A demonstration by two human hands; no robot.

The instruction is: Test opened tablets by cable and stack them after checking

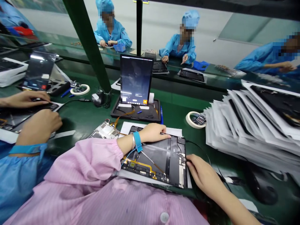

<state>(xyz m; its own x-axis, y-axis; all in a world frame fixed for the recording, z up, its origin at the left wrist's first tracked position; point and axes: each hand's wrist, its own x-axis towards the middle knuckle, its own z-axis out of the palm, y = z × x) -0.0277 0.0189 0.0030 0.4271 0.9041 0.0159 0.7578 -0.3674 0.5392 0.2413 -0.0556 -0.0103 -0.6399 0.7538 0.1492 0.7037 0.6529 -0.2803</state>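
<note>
An opened tablet, its inner parts and orange flex strip showing, lies on a white sheet close in front of me. My left hand is closed over its far edge, with the thumb along the frame. A blue wrist strap circles that wrist. At the tablet's right edge, my right hand has its fingertips drawn together against the frame; anything small between them is hidden. A black cable runs from the tablet's far right corner and passes behind the right hand.
Beyond stands a lit screen in a black tray. A circuit board lies left. Tape, a tall stack of sheeted tablet parts and a black mouse are right. A co-worker's hands work at left; others sit opposite.
</note>
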